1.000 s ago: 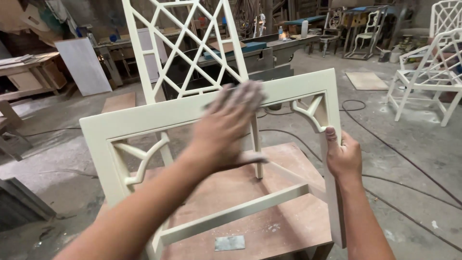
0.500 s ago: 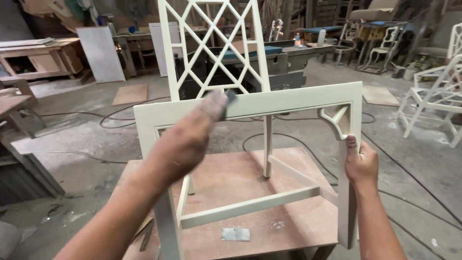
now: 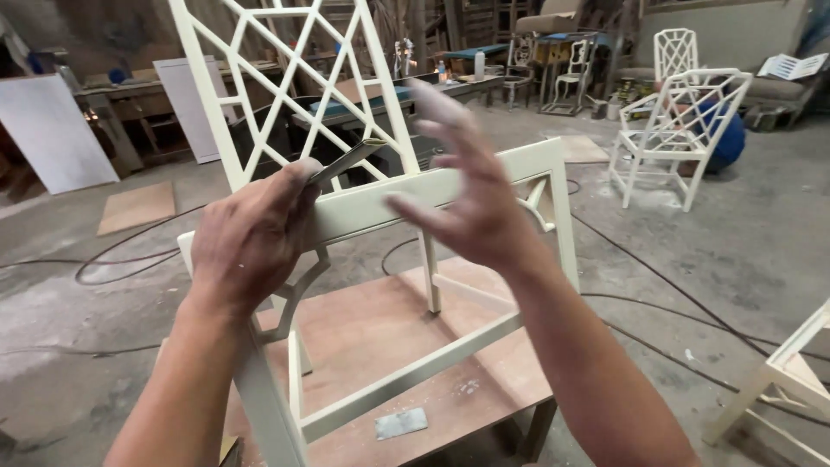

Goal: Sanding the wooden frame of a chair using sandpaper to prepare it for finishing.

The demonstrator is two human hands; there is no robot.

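Observation:
A cream-painted chair frame (image 3: 450, 186) with a lattice back stands on a low brown plywood table (image 3: 363, 329). My left hand (image 3: 251, 238) rests on the frame's top rail and pinches a folded grey sheet of sandpaper (image 3: 346, 160) between thumb and fingers. My right hand (image 3: 467, 195) hovers in front of the rail, off the frame, with its dusty fingers spread and nothing in it. It hides part of the rail behind it.
A small grey scrap of sandpaper (image 3: 400, 424) lies on the table near its front edge. Cables (image 3: 657, 285) run over the dusty concrete floor. A white lattice chair (image 3: 674, 121) stands at the right, another frame (image 3: 778, 380) at the lower right, workbenches behind.
My right hand has let go of the frame's right leg and risen open in front of the rail. My left hand has slid left along the rail with the sandpaper. The view has swung.

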